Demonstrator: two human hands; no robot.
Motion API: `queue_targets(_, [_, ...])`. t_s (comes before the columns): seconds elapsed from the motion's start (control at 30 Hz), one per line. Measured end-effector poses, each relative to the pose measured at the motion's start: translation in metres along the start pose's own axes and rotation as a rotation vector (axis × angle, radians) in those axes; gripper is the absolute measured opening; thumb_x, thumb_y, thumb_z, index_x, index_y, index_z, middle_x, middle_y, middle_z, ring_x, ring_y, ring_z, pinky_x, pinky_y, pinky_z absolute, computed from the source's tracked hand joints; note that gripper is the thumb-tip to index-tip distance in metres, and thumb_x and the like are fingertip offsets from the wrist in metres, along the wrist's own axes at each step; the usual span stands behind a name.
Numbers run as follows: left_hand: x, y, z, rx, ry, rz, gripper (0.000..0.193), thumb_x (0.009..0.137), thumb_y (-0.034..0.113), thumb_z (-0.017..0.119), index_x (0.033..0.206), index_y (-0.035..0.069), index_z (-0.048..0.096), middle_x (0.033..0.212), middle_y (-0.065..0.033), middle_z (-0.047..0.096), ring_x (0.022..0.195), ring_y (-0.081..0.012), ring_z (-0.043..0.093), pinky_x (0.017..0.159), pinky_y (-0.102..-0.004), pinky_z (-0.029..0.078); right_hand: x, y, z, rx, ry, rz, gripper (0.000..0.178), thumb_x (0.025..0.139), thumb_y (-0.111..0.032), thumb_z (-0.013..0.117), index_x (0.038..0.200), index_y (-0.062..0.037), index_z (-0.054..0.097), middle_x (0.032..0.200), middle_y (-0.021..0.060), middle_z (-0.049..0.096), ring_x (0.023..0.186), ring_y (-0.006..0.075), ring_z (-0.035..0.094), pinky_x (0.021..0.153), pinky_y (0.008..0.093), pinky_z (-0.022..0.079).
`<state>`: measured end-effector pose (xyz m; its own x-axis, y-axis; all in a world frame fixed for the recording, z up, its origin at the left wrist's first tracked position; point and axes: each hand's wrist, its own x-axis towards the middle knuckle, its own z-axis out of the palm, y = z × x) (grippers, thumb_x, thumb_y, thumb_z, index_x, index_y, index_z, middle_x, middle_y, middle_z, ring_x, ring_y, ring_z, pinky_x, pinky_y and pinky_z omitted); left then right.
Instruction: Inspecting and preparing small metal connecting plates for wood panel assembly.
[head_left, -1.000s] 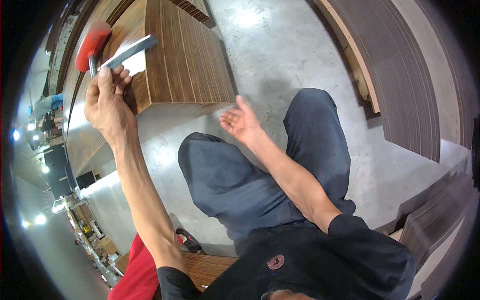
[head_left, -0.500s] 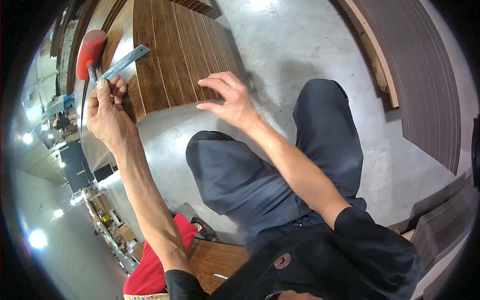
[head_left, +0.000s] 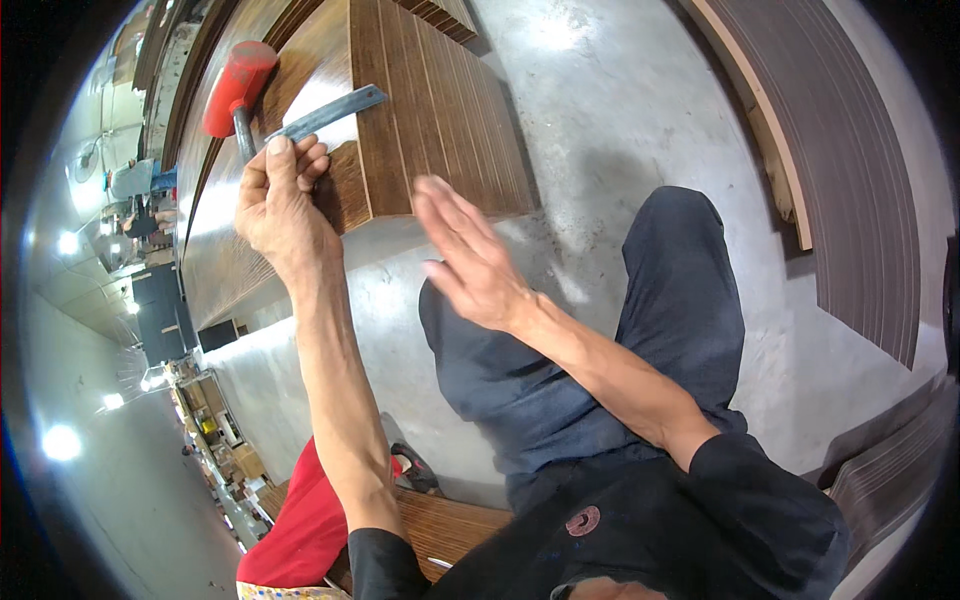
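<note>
Between the thumb and curled fingers of my left hand is a flat grey metal strip with a small hole near its far end. It reaches over the top edge of a stack of dark brown wood-grain boards. Behind that hand, on the boards, lies a mallet with a red head; its dark handle runs down toward my fingers, and its lower end is hidden. My right hand hovers apart from the stack's near corner, empty, its fingers stretched out and slightly blurred.
Under the stack and around my knees is a grey concrete floor. More dark grooved panels stand along the right side. A person's red garment is at lower left beside a brown wooden surface. Shelves stand farther off.
The view has shifted, so the stack and mallet appear farther right. My right hand has straightened its bent fingers and turned. My left hand keeps its hold on the metal strip.
</note>
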<state>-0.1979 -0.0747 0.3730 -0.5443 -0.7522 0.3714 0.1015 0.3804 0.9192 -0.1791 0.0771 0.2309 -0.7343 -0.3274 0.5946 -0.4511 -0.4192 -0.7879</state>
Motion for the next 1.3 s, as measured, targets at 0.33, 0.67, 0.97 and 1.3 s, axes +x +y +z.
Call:
queue_targets(0.33, [-0.001,0.003,0.002,-0.007,0.014,-0.015,0.020,0.097,0.012,0.065,0.101,-0.007,0.060,0.088,-0.0174,0.069,0.075,-0.0191,0.068,0.069,-0.0263,0.058,0.008,-0.016,-0.018,-0.137,0.073,0.173,0.053,0.074,-0.012,0.083,0.121,-0.0036,0.062,0.110,0.0117,0.066,0.099,0.0259,0.063,0.080,0.0365,0.054])
queue_targets(0.67, [-0.002,0.009,0.001,-0.139,0.011,-0.075,0.016,0.092,0.009,0.068,0.095,-0.005,0.062,0.083,-0.0179,0.069,0.070,-0.0221,0.068,0.063,-0.0293,0.057,0.063,0.006,-0.030,-0.039,-0.046,-0.026,0.035,0.078,-0.009,0.080,0.111,-0.0035,0.070,0.088,0.0077,0.069,0.079,0.0171,0.064,0.063,0.0278,0.052])
queue_targets(0.97, [-0.017,0.022,-0.003,-0.341,0.133,-0.067,0.015,0.093,0.010,0.066,0.093,-0.004,0.061,0.083,-0.0183,0.069,0.070,-0.0230,0.069,0.063,-0.0312,0.058,0.078,-0.045,-0.027,0.412,0.014,0.516,0.032,0.098,-0.026,0.060,0.112,0.0022,0.067,0.075,0.0031,0.066,0.063,0.0072,0.059,0.052,0.0204,0.045])
queue_targets(1.3, [-0.127,0.015,-0.007,-0.494,0.104,-0.376,0.014,0.095,0.010,0.063,0.087,-0.001,0.062,0.076,-0.0138,0.070,0.060,-0.0182,0.067,0.055,-0.0287,0.057,0.067,-0.065,-0.029,0.497,0.022,0.657,0.032,0.098,-0.027,0.062,0.075,-0.0043,0.062,0.056,0.0007,0.056,0.043,0.0061,0.046,0.038,0.0228,0.033])
